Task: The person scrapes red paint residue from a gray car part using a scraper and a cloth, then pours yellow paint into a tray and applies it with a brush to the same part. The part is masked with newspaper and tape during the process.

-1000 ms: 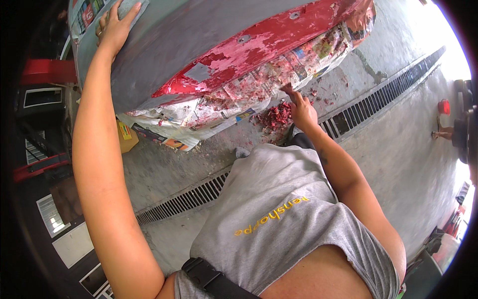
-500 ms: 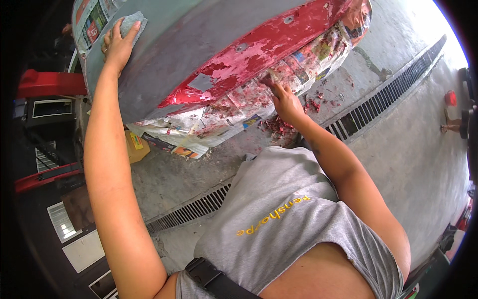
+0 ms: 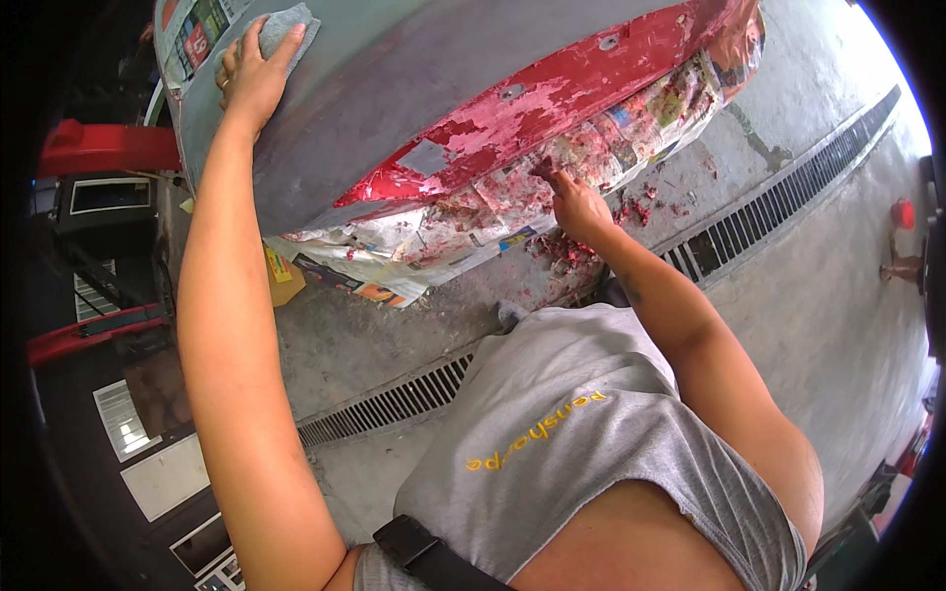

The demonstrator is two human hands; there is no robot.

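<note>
At the upper left, my left hand (image 3: 252, 84) presses a folded grey-blue cloth (image 3: 293, 32) against the grey curved vehicle body panel (image 3: 374, 108). Below that grey surface runs a red strip (image 3: 473, 148) with patchy, flaking paint and bare grey spots. My right hand (image 3: 583, 209) is closed around a small dark, red-stained flat tool (image 3: 545, 171); most of it is hidden in the fingers. The tool's tip is over the crumpled newspaper (image 3: 483, 212) that skirts the panel's lower edge, just below the red strip. Red flakes cover much of this paper.
Red paint chips (image 3: 567, 251) lie on the concrete floor beneath the newspaper. A slotted drain grate (image 3: 749, 231) crosses the floor. Red metal arms (image 3: 108, 148) stand at the left, near a small cardboard box (image 3: 286, 281). A red-topped container (image 3: 902, 215) is at the far right.
The whole view has shifted slightly. My right hand has drawn back a little from the red strip, toward me. My left hand stays on the cloth at the same place on the panel.
</note>
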